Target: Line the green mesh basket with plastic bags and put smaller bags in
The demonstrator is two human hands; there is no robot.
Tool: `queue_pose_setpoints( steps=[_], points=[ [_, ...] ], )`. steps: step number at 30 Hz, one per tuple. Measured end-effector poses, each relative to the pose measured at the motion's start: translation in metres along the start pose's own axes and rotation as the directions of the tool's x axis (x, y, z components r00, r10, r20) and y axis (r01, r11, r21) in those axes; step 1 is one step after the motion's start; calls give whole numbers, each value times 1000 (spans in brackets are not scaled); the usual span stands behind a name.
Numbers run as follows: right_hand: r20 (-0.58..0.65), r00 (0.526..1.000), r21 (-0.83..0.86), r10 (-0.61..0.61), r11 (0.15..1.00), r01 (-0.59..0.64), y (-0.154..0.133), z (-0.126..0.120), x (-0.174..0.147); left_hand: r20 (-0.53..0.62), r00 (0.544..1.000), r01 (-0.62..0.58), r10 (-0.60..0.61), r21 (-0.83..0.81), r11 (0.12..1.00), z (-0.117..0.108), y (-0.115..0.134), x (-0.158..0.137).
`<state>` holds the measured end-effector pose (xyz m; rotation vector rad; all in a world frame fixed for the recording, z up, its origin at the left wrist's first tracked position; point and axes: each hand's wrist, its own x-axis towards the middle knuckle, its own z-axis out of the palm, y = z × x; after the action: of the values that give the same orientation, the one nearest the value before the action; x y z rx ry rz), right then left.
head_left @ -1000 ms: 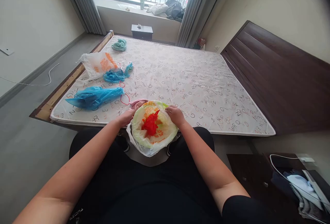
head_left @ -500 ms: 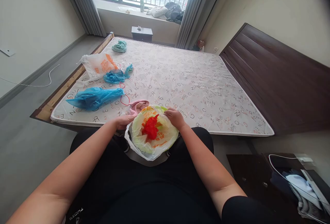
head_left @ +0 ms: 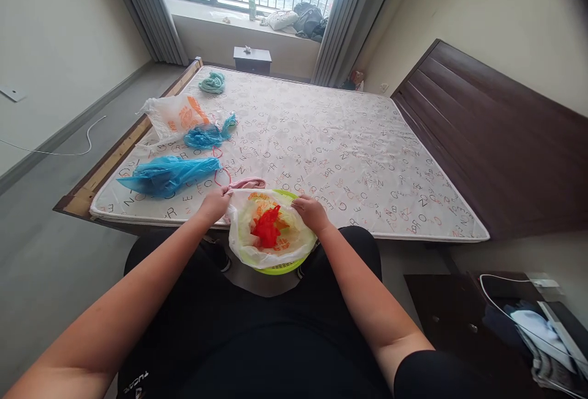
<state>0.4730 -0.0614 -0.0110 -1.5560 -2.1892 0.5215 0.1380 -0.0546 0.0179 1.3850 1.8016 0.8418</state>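
Note:
A lime-green basket with slotted sides is between my knees at the mattress edge. A white plastic bag with orange print lines it. Inside lies a crumpled red piece, apparently thin plastic. My left hand is closed on the bag's edge, pulling it out to the left. At the far right of the rim, my right hand pinches the bag's edge; whether it also grips the basket I cannot tell. A pink cloth lies just behind the basket, partly hidden by the bag.
On the mattress to the left lie a blue plastic bag, a crumpled blue bag, a white printed bag and a teal cloth bundle. A dark cabinet stands at my right, a headboard beyond.
My left hand has moved up and left, drawing the bag's edge with it. The bag's near edge has risen, baring the basket's green front rim. My right hand stays nearly still.

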Motion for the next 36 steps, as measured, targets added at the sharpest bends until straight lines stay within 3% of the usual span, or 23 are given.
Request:
queue_pose_setpoints(
  steps=[4, 6, 8, 12, 16, 18, 21, 25, 27, 29, 32, 36],
  points=[
    [-15, 996, -17, 82, 996, -83, 1, -1, 4, -162, 961, -197, 225, 173, 965, -9, 9, -10],
    [-25, 993, -16, 114, 993, -115, 4, -3, 8, -187, 960, -196, 210, 90, 976, -11, 11, -15],
    [-38, 987, -20, 153, 988, -154, 7, -7, 15, -184, 976, -135, 118, -83, 987, -11, 11, -17],
    [-90, 963, -14, 253, 967, -255, 14, -18, 35, -188, 981, -110, 41, -374, 921, -3, 9, -14],
    [-52, 931, 49, 362, 932, -360, 17, -24, 57, -276, 952, -227, 136, -333, 915, 14, 14, -15],
    [-22, 908, 99, 417, 905, -413, 17, -24, 65, -248, 952, -244, 179, -259, 935, 24, 17, -17],
    [26, 878, 202, 477, 858, -472, 17, -23, 72, -167, 975, -176, 145, -188, 966, 37, 17, -15],
    [147, 859, 384, 491, 772, -507, 23, -25, 65, -219, 973, 40, -76, -162, 986, 43, 0, 2],
    [242, 848, 483, 472, 699, -527, 28, -30, 55, -209, 967, 96, -145, -227, 969, 40, -11, 9],
    [334, 824, 545, 458, 619, -565, 34, -36, 42, -178, 966, 100, -186, -408, 908, 37, -19, 12],
    [390, 812, 606, 433, 543, -581, 42, -46, 21, -114, 960, 110, -254, -683, 722, 31, -19, 9],
    [393, 841, 646, 372, 540, -540, 50, -56, -1, -38, 956, 124, -292, -846, 518, 25, 0, -1]
  ],
)
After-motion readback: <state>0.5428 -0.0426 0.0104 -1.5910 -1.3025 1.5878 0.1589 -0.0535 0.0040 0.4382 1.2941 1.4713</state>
